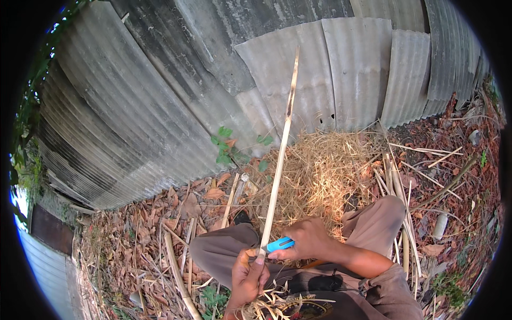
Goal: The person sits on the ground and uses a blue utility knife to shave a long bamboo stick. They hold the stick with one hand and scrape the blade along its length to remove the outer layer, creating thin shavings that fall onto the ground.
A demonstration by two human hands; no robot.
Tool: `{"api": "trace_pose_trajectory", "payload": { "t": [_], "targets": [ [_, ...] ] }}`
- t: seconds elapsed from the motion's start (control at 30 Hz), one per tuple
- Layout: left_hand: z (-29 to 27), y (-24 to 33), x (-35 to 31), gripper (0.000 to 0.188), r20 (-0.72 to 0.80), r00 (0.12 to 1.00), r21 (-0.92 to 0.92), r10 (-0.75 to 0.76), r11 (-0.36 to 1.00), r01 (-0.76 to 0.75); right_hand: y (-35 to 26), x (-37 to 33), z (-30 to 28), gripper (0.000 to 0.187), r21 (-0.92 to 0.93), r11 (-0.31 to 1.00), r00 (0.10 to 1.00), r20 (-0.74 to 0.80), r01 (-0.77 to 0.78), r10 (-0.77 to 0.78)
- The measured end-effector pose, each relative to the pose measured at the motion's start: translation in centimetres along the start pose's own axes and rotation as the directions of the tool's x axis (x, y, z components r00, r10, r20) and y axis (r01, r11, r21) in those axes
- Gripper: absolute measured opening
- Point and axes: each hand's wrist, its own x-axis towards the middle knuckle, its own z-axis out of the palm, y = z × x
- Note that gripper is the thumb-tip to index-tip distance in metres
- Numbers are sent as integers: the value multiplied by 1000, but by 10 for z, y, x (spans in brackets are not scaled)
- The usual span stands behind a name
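A long pale strip (278, 170), which looks like split bamboo with dark patches near its tapered far end, points up and away from me. My left hand (248, 274) is closed around its near end, low in front of my body. My right hand (309, 240) grips a blue-handled knife (280, 245) just to the right of the strip. The knife's front end meets the strip right by my left fingers; its blade is too small to make out clearly. Curled thin shavings (269, 304) lie on my lap beneath my hands.
A heap of straw-coloured shavings (320, 176) covers the ground beyond my knees. Cut strips (397, 186) lie to the right, and a thicker pole (178, 272) lies at the left. Corrugated sheets (288, 74) form a fence ahead. Dry leaves (133, 234) and a green plant (224, 146) are nearby.
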Motion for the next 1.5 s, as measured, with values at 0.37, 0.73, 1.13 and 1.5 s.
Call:
{"api": "trace_pose_trajectory", "payload": {
  "t": [0.37,0.73,1.13,1.5],
  "targets": [
    [0,-15,-10,17,61,994,46,90,995,-93,-13,-17,-11,65,-267,961,995,-83,-68,48],
    [4,-15,-49,19,191,979,104,70,990,-92,106,42,-77,76,-242,712,730,-433,-659,529],
    [-9,-18,-25,15,14,980,73,200,977,-201,-39,-11,-11,76,-318,919,944,154,-233,293],
    [-10,-5,-17,27,98,928,356,359,858,-370,-3,12,-2,69,-371,929,994,-95,9,-48]
  ]
}}
